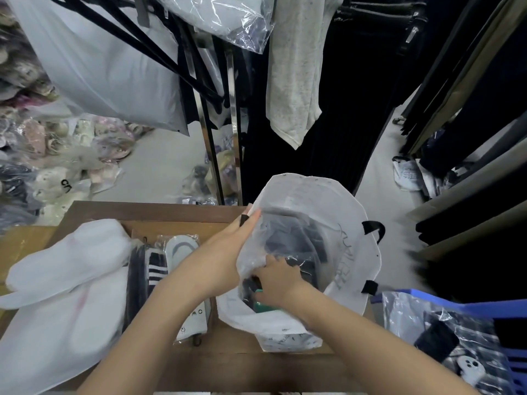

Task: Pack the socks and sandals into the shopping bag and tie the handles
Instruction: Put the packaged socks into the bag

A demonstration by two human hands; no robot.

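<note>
A white shopping bag [336,201] with black handles [373,228] stands open on the wooden table [159,212]. My left hand [225,252] lies flat against a clear plastic wrap at the bag's left rim. My right hand [278,277] reaches inside the bag and grips a clear packet holding dark sandals [296,246]; something green shows under the wrist. Packets of socks [171,255], white and black-striped, lie on the table left of my arms.
White fabric bags [65,280] are piled on the table's left. A blue basket [484,317] with wrapped goods sits at the right. Hanging clothes and a metal rack [233,124] stand behind the table. Bagged shoes cover the floor at the left.
</note>
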